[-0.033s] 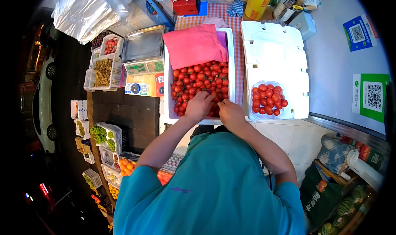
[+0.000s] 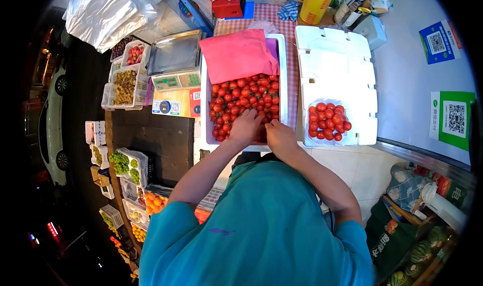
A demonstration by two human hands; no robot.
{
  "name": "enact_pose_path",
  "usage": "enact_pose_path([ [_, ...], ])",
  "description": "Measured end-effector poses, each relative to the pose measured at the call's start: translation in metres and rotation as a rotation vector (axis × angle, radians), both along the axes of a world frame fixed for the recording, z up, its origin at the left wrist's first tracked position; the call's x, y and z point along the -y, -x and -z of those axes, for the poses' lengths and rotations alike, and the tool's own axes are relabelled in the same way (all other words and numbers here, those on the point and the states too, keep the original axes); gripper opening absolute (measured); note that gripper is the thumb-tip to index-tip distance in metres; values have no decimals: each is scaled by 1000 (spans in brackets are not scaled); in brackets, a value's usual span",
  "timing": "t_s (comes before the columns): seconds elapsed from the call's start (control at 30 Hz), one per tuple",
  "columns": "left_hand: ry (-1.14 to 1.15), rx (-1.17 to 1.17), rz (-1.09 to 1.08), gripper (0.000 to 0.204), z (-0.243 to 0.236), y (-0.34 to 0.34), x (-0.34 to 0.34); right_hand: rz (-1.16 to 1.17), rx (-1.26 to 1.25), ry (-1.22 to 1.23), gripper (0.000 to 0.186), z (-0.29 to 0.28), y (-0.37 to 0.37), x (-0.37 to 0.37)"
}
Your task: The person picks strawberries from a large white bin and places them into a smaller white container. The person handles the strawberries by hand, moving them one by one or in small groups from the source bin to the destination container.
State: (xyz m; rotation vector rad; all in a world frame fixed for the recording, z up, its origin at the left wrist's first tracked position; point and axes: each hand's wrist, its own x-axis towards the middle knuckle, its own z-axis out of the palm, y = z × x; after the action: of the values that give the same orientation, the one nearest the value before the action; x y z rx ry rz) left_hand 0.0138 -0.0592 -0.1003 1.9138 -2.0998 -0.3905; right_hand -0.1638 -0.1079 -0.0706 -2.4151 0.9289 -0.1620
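A white foam box (image 2: 283, 85) full of red cherry tomatoes (image 2: 246, 92) stands in front of me. A pink sheet (image 2: 239, 57) covers its far part. My left hand (image 2: 246, 127) reaches over the near edge, its bent fingers down among the tomatoes; what they grip is hidden. Close beside it, my right hand (image 2: 280, 138) has its fingers curled in at the box's near right corner, and I cannot make out what is in them. To the right, a clear plastic tray (image 2: 307, 137) of cherry tomatoes (image 2: 329, 119) rests on a white foam lid (image 2: 336, 60).
Left of the box is a weighing scale (image 2: 174, 55) with a metal pan. Baskets of yellowish fruit (image 2: 125, 87) and green grapes (image 2: 119, 163) sit further left. At the back are a red device (image 2: 228, 3) and a yellow roll (image 2: 318, 3). Watermelons (image 2: 421, 251) lie low right.
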Motion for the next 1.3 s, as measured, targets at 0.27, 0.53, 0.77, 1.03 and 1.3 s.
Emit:
enact_pose_path([
  [0.27, -30, -156, -105, 21, 18, -11, -13, 198, -64, -73, 21, 8, -24, 3],
  [0.53, 131, -170, -275, 20, -1, -8, 24, -88, -296, 66, 21, 25, -51, 17],
  [0.77, 142, 34, 8, 32, 10, -20, 80, -124, -228, -36, 23, 30, -42, 18],
  [1.03, -249, -1401, -638, 27, -29, -54, 21, 235, 137, -627, 30, 17, -36, 19],
  [1.3, -259, -1473, -770, 23, -15, -42, -55, 432, 350, -873, 32, 25, -45, 6],
])
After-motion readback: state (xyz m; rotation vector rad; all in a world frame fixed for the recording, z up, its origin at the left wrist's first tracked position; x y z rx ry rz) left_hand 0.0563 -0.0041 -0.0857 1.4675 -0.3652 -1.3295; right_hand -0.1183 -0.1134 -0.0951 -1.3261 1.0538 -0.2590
